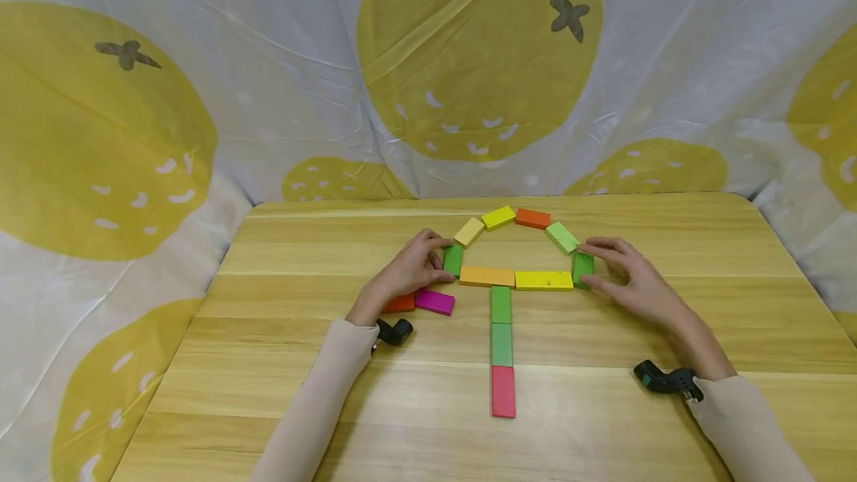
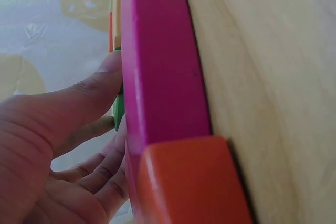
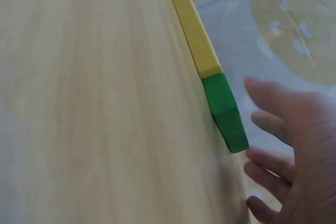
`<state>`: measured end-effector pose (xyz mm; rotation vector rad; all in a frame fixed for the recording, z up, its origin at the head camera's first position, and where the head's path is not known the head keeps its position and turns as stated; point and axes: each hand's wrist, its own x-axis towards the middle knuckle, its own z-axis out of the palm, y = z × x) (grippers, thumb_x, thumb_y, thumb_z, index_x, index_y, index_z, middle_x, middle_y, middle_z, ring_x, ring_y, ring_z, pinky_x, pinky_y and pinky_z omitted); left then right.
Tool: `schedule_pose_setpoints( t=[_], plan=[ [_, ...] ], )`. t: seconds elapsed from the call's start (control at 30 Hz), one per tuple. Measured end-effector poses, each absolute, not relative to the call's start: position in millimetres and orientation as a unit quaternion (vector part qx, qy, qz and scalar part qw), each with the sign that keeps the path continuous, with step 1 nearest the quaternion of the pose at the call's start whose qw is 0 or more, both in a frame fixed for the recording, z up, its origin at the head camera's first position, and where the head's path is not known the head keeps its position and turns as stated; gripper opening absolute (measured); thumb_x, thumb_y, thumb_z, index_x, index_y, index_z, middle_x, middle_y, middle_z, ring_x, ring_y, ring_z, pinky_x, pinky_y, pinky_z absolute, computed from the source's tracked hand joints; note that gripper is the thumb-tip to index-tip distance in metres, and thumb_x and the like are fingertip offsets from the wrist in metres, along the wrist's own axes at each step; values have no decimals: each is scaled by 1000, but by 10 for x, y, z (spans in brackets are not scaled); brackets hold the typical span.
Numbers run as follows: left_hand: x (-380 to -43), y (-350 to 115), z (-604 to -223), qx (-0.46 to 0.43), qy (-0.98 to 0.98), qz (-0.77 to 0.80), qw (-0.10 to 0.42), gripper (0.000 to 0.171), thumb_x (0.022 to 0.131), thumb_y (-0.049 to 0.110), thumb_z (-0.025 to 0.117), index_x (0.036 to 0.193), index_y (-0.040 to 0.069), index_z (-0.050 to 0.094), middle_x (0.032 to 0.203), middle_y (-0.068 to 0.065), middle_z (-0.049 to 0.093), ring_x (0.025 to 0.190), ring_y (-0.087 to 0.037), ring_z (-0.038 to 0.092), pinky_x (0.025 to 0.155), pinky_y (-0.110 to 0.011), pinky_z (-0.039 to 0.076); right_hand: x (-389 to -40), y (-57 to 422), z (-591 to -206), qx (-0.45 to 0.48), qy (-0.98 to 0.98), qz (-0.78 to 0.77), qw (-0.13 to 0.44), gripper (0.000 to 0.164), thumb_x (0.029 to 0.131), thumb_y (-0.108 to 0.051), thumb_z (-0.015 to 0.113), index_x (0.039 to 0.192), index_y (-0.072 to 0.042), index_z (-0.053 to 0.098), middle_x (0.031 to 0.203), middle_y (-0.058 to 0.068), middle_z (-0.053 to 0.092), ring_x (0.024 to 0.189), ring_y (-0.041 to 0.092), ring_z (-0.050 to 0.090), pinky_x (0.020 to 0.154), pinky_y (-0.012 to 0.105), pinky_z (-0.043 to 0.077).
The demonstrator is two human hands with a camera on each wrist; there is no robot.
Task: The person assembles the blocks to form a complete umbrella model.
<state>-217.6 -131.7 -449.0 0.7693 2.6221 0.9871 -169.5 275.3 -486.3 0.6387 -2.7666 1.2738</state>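
Flat coloured wooden blocks form an arch over a straight row, with a stem below. My left hand (image 1: pixel 416 265) pinches the left green block (image 1: pixel 452 261) end to end between thumb and forefinger; in the left wrist view the thumb (image 2: pixel 92 90) lies against it. Around the right green block (image 1: pixel 582 271) my right hand (image 1: pixel 632 279) spreads its thumb and fingers, and the right wrist view has the thumb (image 3: pixel 270 95) apart from that block. Between the green blocks lie an orange block (image 1: pixel 487 277) and a yellow block (image 1: pixel 544 280).
Cream (image 1: pixel 469 232), yellow (image 1: pixel 498 218), orange-red (image 1: pixel 533 218) and light green (image 1: pixel 562 237) blocks curve along the top. Two green blocks and a red block (image 1: pixel 504 391) make the stem. Under the left wrist lie a magenta block (image 1: pixel 434 301) and an orange block (image 2: pixel 194 182).
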Motion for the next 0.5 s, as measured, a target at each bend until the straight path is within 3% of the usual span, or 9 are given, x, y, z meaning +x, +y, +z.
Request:
schedule_pose_setpoints(
  t=[0.1, 0.23, 0.4, 0.5],
  plan=[
    [-2173, -1327, -4486, 263, 894, 342, 117, 62, 89, 10, 82, 143, -5, 57, 123, -20, 55, 89, -18, 68, 78, -20, 54, -1725, 2790, -4917, 217, -877, 428, -21, 55, 100, -15, 69, 152, -13, 53, 166, 21, 32, 154, 51, 22, 114, 80, 20],
    [-2179, -1329, -4492, 264, 895, 340, 118, 61, 89, 11, 82, 144, -4, 57, 124, -20, 54, 88, -17, 68, 79, -20, 55, -1749, 2803, -4961, 242, -875, 419, -34, 57, 103, -16, 64, 157, -12, 46, 170, 25, 21, 157, 54, 10, 121, 78, 3],
    [-2154, -1309, -4487, 254, 897, 341, 120, 62, 89, 9, 82, 144, -4, 56, 126, -20, 54, 88, -17, 66, 78, -21, 55, -1763, 2803, -4987, 238, -879, 412, -33, 56, 104, -18, 63, 157, -13, 46, 170, 25, 21, 157, 55, 10, 120, 79, 3],
    [-2107, -1265, -4460, 243, 905, 332, 108, 64, 88, 11, 83, 144, -5, 56, 129, -21, 53, 92, -21, 65, 82, -28, 56, -1765, 2803, -4994, 231, -880, 413, -37, 56, 104, -19, 63, 157, -14, 46, 171, 24, 20, 157, 55, 9, 116, 83, 6]
  ],
)
